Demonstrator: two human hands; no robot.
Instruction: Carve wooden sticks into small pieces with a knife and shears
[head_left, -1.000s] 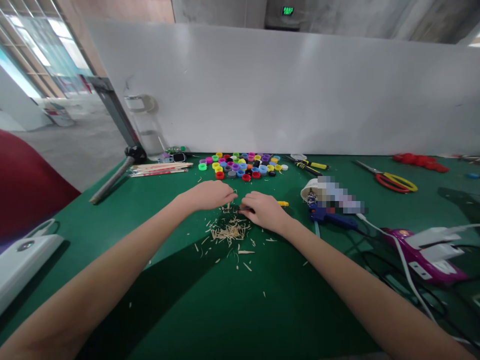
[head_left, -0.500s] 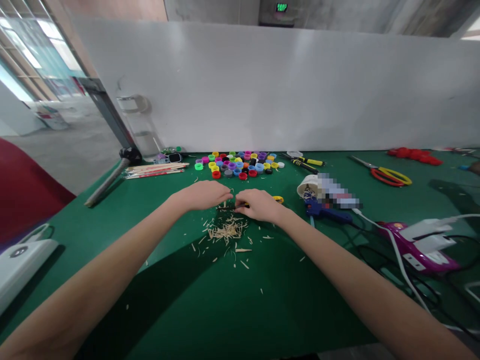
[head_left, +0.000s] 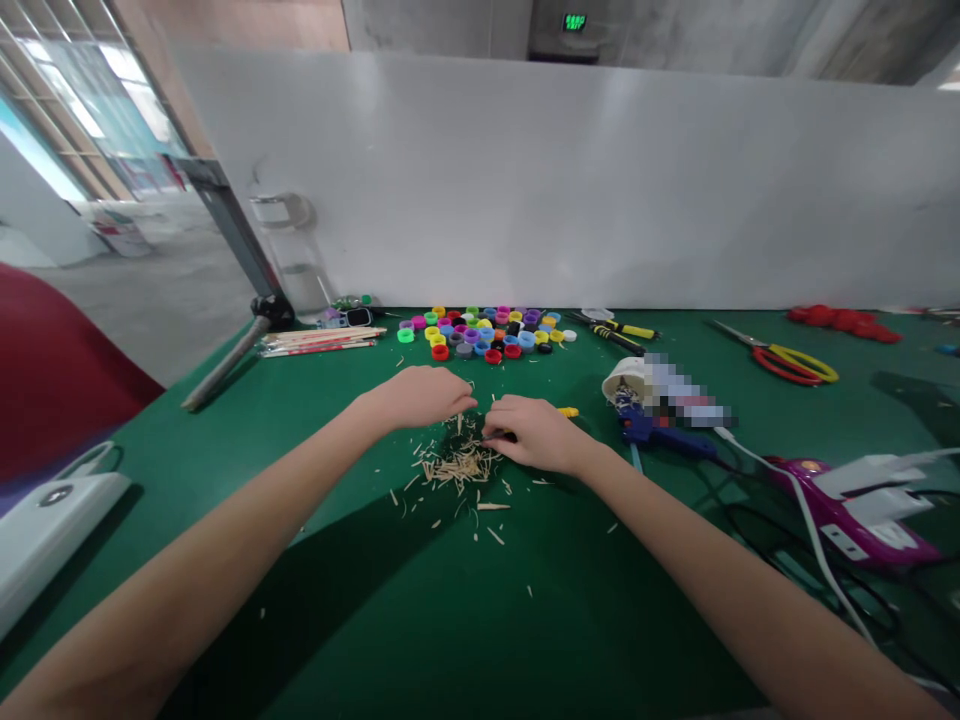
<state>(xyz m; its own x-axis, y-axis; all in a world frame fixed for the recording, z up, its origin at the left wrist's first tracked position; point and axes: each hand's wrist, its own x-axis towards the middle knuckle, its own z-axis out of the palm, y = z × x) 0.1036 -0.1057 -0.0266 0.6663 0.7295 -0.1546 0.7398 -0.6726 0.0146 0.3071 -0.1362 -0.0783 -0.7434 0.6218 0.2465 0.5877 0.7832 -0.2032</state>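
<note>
My right hand is closed around a yellow-handled knife. The handle's end sticks out behind my fist, and most of the rest is hidden by my fingers. Just to its left, my left hand is pinched with fingertips downward on a thin wooden stick, of which only a short pale end shows. Below both hands lies a loose heap of wood shavings, with a larger pointed sliver in front of it.
Colourful bottle caps spread along the back. Wooden sticks lie at back left. To the right are a blue glue gun, scissors, a purple power strip and trailing cables. A white box sits at left.
My right hand has drawn back slightly toward me and right, with the knife. My left hand stays nearly in place above the shavings. The view has shifted a little.
</note>
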